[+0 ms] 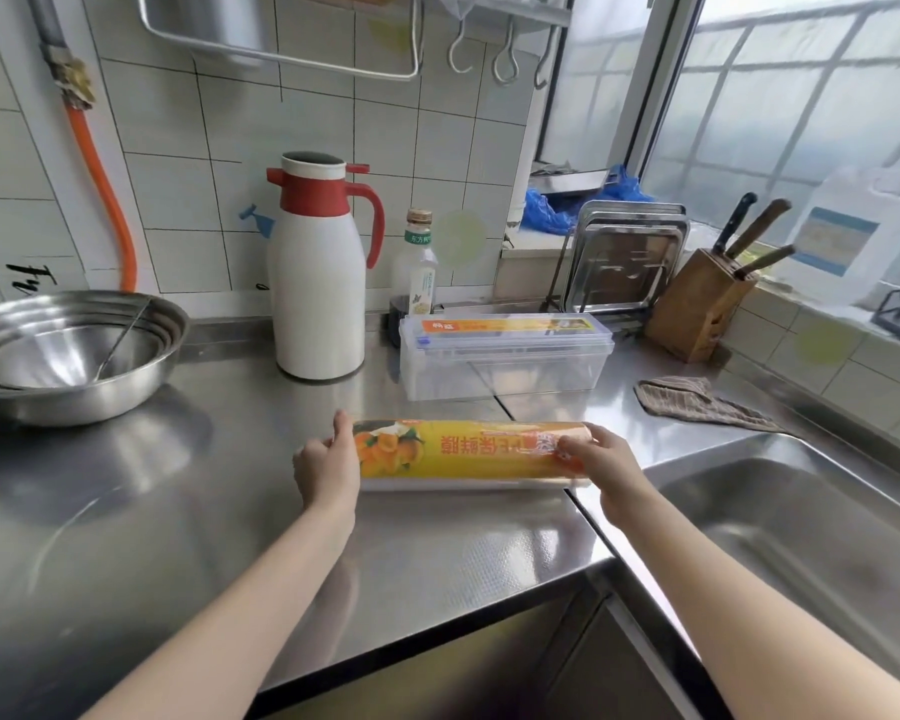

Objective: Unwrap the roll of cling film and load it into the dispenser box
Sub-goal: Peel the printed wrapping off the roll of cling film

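I'm holding the wrapped cling film roll at both ends, low over the steel counter; whether it's resting there, I can't tell. Left hand is curling around the left end; right hand is pinching the wrapper at the right end. Long axis is running left–right. Clear dispenser box is lying parallel just beyond, lid closed, slightly nearer my right hand.

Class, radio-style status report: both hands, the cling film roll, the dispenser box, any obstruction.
Left hand grips one end of roll, right hand pinches the other. Roll wrapped, on counter. Dispenser box behind it, lid shut. Nothing between them.
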The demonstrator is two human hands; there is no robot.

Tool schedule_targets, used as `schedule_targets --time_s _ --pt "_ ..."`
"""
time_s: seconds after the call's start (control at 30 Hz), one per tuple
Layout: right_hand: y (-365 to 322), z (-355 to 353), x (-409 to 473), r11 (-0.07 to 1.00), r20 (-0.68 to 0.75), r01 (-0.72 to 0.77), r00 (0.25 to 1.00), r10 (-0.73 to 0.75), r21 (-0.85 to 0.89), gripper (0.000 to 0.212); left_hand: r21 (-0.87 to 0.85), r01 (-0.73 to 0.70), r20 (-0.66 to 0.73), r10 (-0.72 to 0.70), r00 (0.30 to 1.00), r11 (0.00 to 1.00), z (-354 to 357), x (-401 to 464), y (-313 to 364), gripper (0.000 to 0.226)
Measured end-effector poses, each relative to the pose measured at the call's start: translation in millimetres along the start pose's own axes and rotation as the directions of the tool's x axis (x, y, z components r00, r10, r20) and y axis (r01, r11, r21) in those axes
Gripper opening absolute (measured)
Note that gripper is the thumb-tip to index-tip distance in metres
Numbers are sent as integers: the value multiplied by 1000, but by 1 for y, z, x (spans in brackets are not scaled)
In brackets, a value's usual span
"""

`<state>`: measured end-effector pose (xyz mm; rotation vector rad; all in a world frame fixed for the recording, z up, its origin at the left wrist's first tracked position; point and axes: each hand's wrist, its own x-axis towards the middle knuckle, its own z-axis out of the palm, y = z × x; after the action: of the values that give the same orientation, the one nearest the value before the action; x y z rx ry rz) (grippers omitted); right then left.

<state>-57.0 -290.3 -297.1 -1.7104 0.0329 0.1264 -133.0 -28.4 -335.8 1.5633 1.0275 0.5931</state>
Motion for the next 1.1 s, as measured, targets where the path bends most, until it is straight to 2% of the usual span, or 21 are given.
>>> schedule_targets --time_s 0.13,0.2,0.27,0.33,0.4,0.47,0.53,0.6,0.67,0.8,1.0,1.1 --pt "2 3 5 995 4 -14 1000 14 -94 35 105 -18 -18 20 1000 994 -1 -1 -4 61" --pt "2 7 7 941 -19 -13 1000 7 -338 48 96 -43 -3 44 999 994 -3 0 -7 55" --pt "-2 11 4 779 0 20 1000 -25 -627 73 90 -34 54 30 998 995 -7 1 -8 55" --pt "-8 19 -2 548 121 152 988 -93 -823 91 56 5 143 -13 990 998 -11 4 -6 58" --pt "-11 33 -9 319 320 338 941 -110 -885 91 -2 85 238 -82 968 996 -16 10 -3 57" --pt "-14 52 -14 176 504 509 860 -73 -843 91 -9 175 331 -162 929 985 -24 16 0 59" --pt "-19 72 -15 132 611 614 789 -64 -779 93 30 225 426 -216 878 974 -29 19 3 58" --pt "-24 91 -16 100 660 663 748 -66 -742 95 84 249 503 -257 825 965 -32 19 6 48" --pt "-25 105 -16 67 676 678 735 -43 -732 97 104 261 588 -272 762 960 -33 19 9 42" --pt "-21 116 -12 6 652 653 756 -59 -757 99 -11 305 716 -206 668 952 -35 22 11 40" --pt "-17 118 -6 -4 645 646 761 -71 -763 100 -3 340 733 -230 641 940 -36 19 18 57" --pt "-16 118 -5 8 644 646 762 -75 -763 100 8 366 703 -266 659 930 -35 24 17 57"
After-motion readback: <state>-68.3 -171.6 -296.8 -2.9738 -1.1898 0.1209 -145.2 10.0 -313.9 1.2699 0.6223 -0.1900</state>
